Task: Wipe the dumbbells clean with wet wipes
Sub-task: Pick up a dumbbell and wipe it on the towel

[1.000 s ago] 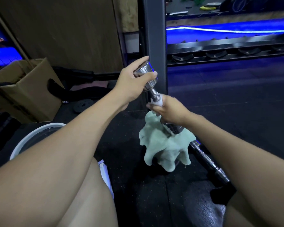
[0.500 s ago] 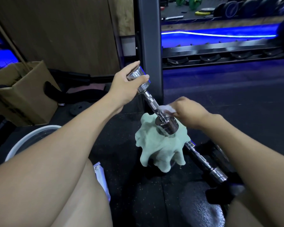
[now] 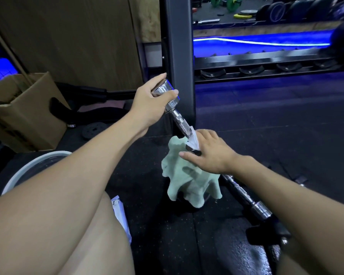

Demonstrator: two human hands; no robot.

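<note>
Black rubber floor (image 3: 276,120); wood wall panel (image 3: 77,36); grey steel post (image 3: 179,46); rack (image 3: 266,62) lit by blue strip light (image 3: 256,42).

Dumbbell (image 3: 180,121): lower head mostly hidden under right hand (image 3: 211,153) and white wet wipe (image 3: 193,140); only a dark sliver shows. Upper head partly covered by left hand (image 3: 147,102). Pale green cloth (image 3: 189,179) conceals whatever it drapes over. Chrome bar (image 3: 244,195) runs beneath right forearm, far end lost. White-rimmed basin (image 3: 28,167) partly hidden behind left arm. Cardboard box (image 3: 24,116) cropped at left edge.
</note>
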